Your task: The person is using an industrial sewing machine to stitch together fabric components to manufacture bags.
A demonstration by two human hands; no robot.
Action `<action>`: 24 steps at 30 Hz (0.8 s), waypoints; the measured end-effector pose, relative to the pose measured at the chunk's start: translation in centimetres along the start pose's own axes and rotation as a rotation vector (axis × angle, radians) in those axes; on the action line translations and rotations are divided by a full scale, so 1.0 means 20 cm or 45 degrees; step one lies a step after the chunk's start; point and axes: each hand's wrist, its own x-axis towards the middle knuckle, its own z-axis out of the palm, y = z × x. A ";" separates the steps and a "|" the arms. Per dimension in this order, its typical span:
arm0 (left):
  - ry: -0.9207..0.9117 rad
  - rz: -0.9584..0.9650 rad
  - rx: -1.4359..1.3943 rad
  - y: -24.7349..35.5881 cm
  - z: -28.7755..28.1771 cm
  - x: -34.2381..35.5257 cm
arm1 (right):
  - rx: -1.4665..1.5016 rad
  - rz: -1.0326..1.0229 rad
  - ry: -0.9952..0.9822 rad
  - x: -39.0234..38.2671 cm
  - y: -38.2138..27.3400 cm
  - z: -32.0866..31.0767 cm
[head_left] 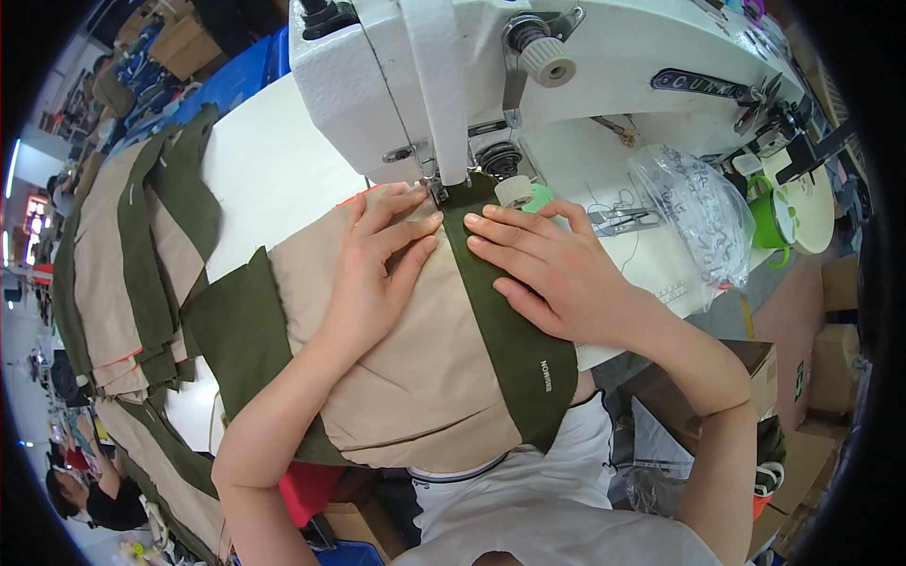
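Observation:
A beige and dark green fabric panel lies under the white sewing machine, its near end hanging over the table edge onto my lap. My left hand rests on the beige part, fingers stretched toward the presser foot. On the dark green strip my right hand lies with fingers spread, just right of the seam between the two colours. Both hands press the cloth from above without gripping it. The needle area is partly hidden by the machine head and fabric.
More beige and green pieces are stacked on the left of the white table. To the right lie metal snips, a clear plastic bag and a green cup. Cardboard boxes stand on the floor. People work at far left.

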 end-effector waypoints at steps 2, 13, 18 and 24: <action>0.026 -0.016 -0.050 -0.01 0.00 0.02 | -0.002 0.003 0.000 0.01 0.01 0.00; 0.035 -0.001 -0.045 -0.02 -0.04 0.06 | 0.005 0.011 0.094 0.01 0.02 0.02; 0.016 -0.018 -0.064 -0.03 -0.04 0.07 | 0.008 -0.018 0.068 0.04 0.04 0.01; 0.036 -0.045 -0.095 -0.05 -0.03 0.09 | -0.009 -0.005 0.065 0.04 0.05 0.01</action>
